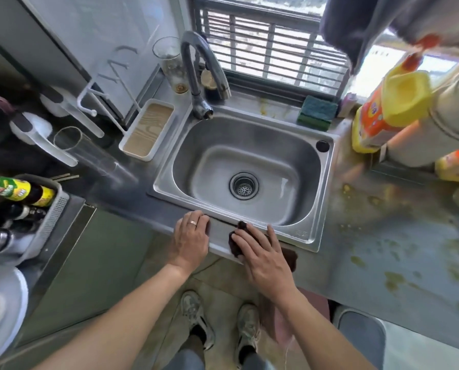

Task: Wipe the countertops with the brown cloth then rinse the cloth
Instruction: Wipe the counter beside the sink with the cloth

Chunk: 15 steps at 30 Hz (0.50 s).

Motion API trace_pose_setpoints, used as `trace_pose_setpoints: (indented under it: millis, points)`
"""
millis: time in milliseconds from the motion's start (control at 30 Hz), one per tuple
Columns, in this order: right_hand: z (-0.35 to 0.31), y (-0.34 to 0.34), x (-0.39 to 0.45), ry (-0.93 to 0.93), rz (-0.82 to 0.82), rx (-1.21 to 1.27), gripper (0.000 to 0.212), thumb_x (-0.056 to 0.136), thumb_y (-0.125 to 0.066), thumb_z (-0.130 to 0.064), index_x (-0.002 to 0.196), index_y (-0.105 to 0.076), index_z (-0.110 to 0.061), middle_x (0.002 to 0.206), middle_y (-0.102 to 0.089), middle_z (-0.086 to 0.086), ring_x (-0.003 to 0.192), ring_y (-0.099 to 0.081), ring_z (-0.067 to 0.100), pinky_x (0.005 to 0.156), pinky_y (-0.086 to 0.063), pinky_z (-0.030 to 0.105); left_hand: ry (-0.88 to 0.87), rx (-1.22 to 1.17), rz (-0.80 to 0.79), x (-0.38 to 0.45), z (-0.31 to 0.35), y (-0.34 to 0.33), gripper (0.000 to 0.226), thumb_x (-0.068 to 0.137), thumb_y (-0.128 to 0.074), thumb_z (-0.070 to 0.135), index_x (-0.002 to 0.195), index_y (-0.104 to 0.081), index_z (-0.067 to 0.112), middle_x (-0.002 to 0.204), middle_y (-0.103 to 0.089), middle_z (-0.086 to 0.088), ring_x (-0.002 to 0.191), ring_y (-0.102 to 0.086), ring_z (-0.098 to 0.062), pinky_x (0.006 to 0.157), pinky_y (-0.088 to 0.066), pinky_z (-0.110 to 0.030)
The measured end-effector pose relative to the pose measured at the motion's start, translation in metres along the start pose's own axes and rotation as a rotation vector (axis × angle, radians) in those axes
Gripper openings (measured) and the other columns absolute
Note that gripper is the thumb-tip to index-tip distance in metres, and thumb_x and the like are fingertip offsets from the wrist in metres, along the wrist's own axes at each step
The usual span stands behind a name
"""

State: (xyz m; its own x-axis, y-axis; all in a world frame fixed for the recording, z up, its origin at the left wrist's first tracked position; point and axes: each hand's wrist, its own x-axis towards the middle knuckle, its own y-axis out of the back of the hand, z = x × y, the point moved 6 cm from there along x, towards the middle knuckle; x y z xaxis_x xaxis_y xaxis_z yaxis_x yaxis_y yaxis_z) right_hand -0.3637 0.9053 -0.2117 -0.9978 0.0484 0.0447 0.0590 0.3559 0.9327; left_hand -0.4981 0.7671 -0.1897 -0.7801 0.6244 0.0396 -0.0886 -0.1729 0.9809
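The brown cloth (236, 244) lies on the countertop's front edge, just below the steel sink's (313, 236) front rim. My right hand (263, 255) presses flat on the cloth with straight, spread fingers, hiding most of it; a corner shows at its right. My left hand (192, 237) rests flat on the counter edge to the left, fingertips touching the sink rim, holding nothing. The countertop (399, 244) to the right is spotted with yellowish stains. The faucet (196, 76) arches over the sink's back rim.
A green sponge (316, 112) sits behind the sink. Orange and yellow detergent bottles (383, 110) stand at right. At left are a white tray (147, 129), a lying glass (89, 153), a tall glass (169, 62) and a basket of bottles (49, 209).
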Motion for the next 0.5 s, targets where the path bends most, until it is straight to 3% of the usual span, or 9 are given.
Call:
trace_pose_setpoints:
  millis: [133, 300, 433, 500]
  points:
    - [0.034, 0.011, -0.037, -0.040, 0.078, -0.100, 0.044, 0.097, -0.058, -0.029, 0.141, -0.056, -0.019, 0.143, -0.056, -0.005, 0.136, -0.049, 0.028, 0.119, -0.030, 0.049, -0.043, -0.032, -0.032, -0.006, 0.023, 0.004, 0.030, 0.077, -0.056, 0.011, 0.106, -0.057, 0.014, 0.116, -0.054, -0.005, 0.108, -0.051, -0.027, 0.094, -0.041, -0.037]
    - [0.065, 0.025, -0.071, -0.169, 0.097, -0.209, 0.047, 0.087, -0.073, -0.023, 0.132, -0.059, -0.018, 0.133, -0.057, 0.001, 0.122, -0.052, 0.032, 0.101, -0.039, 0.042, -0.061, -0.023, -0.058, -0.005, 0.042, 0.008, 0.035, 0.074, -0.062, 0.009, 0.108, -0.058, 0.015, 0.118, -0.055, -0.005, 0.112, -0.052, -0.027, 0.099, -0.041, -0.039]
    - [0.072, 0.027, -0.083, -0.320, 0.142, -0.235, 0.059, 0.075, -0.081, -0.012, 0.129, -0.058, -0.017, 0.126, -0.057, 0.003, 0.110, -0.051, 0.032, 0.096, -0.039, 0.043, -0.110, -0.076, -0.013, 0.002, 0.063, 0.012, 0.036, 0.088, -0.038, 0.023, 0.112, -0.064, 0.016, 0.117, -0.059, -0.005, 0.112, -0.055, -0.026, 0.096, -0.044, -0.042]
    - [0.072, 0.027, -0.086, -0.388, 0.159, -0.241, 0.057, 0.076, -0.079, -0.013, 0.130, -0.058, -0.017, 0.125, -0.059, 0.004, 0.109, -0.053, 0.033, 0.094, -0.041, 0.044, -0.161, -0.101, -0.001, 0.006, 0.076, 0.011, 0.037, 0.092, -0.036, 0.026, 0.111, -0.066, 0.017, 0.113, -0.062, -0.004, 0.107, -0.057, -0.025, 0.091, -0.048, -0.042]
